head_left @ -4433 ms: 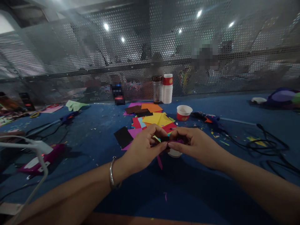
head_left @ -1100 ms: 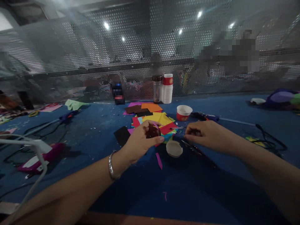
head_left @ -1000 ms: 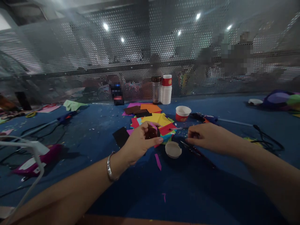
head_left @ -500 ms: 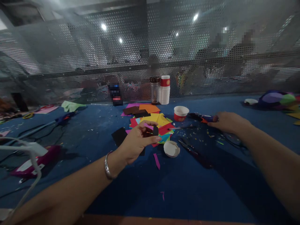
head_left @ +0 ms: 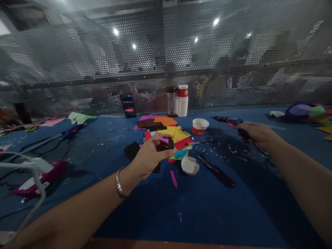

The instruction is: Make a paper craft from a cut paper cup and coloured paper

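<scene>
My left hand [head_left: 151,155] pinches a small black piece [head_left: 170,144] between thumb and fingers, over a pile of coloured paper [head_left: 171,133]. A bit of purple shows between its fingers. At the right, my right hand [head_left: 255,135] is wrapped round the handle of a dark blue glue gun [head_left: 234,121], whose nozzle points left. Below the pile lies a white round piece [head_left: 190,165], like a cut cup bottom. Dark-handled scissors [head_left: 216,171] rest right of it. A purple paper strip [head_left: 173,179] lies nearer me.
A red and white paper cup [head_left: 200,126] stands behind the scissors. Stacked cups [head_left: 182,100] and a clear bottle [head_left: 171,101] stand by the perforated screen. At left are a magenta device [head_left: 49,180], cables and another glue gun [head_left: 73,130]. Paper scraps litter the blue table [head_left: 145,214].
My right hand has lifted the glue gun off the table and closed round its handle, moving slightly right. My left hand stays nearly still with the black piece.
</scene>
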### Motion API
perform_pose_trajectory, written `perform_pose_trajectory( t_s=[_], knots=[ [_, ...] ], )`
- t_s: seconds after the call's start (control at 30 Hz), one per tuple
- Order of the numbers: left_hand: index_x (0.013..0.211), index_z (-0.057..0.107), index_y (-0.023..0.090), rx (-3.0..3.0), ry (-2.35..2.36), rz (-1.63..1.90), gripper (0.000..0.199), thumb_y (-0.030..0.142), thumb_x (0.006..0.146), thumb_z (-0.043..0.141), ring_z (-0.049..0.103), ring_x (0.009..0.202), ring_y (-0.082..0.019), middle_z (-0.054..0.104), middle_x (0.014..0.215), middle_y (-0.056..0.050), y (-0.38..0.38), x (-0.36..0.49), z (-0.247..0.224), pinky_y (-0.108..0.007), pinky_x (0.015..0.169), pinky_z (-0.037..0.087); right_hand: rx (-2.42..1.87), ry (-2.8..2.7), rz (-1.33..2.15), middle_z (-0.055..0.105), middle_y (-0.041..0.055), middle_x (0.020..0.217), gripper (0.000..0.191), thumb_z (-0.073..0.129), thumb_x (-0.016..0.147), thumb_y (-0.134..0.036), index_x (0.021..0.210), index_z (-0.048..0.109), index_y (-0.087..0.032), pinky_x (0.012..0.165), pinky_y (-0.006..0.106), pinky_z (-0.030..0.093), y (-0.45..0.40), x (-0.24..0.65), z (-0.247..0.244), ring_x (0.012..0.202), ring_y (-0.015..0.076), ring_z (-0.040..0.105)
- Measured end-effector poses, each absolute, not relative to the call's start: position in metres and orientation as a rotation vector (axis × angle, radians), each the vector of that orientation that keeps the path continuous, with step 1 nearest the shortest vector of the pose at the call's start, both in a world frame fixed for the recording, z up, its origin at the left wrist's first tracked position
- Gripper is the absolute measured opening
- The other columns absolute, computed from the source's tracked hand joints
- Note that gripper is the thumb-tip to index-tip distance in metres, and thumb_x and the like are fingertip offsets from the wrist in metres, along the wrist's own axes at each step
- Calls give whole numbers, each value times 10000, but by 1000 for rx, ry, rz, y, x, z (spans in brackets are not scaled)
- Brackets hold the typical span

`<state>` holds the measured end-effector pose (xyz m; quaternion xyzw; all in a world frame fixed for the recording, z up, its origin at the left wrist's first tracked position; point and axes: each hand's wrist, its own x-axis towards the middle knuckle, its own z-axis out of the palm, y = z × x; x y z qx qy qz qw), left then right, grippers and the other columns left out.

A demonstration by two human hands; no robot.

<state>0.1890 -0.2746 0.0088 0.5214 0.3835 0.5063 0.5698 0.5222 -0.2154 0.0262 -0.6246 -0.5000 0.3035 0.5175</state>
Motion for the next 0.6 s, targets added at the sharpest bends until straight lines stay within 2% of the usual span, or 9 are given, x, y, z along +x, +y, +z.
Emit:
perform_pose_trajectory(
  t_s=[0.17,0.3,0.47,0.6],
  knots=[
    [959,653,185,1226,879,1161,456,170,564,881,571,773,-128,619,789,23,-273,189,7,-287,755,473,-1309,-935,1048,438,-33,504,286,568,860,-243,583,517,-199,425,215,346,-223,517,50,413,69,381],
    [931,653,186,1246,862,1158,428,168,569,881,568,752,-112,624,804,28,-273,189,8,-273,740,472,-1115,-839,1219,361,-52,543,307,562,900,-329,630,539,-184,411,173,329,-230,505,62,443,63,336],
    [964,647,193,1240,894,1125,445,172,582,876,579,748,-117,622,765,34,-274,189,11,-270,730,465,-972,-747,1279,434,-27,576,254,550,915,-285,695,571,-159,406,131,382,-239,487,67,472,65,393],
    [990,645,191,1230,876,1129,472,161,579,875,593,779,-133,635,797,20,-274,189,10,-296,771,473,-879,-726,1283,419,-41,564,241,541,920,-254,698,562,-161,395,122,389,-243,479,70,466,62,381]
  ],
)
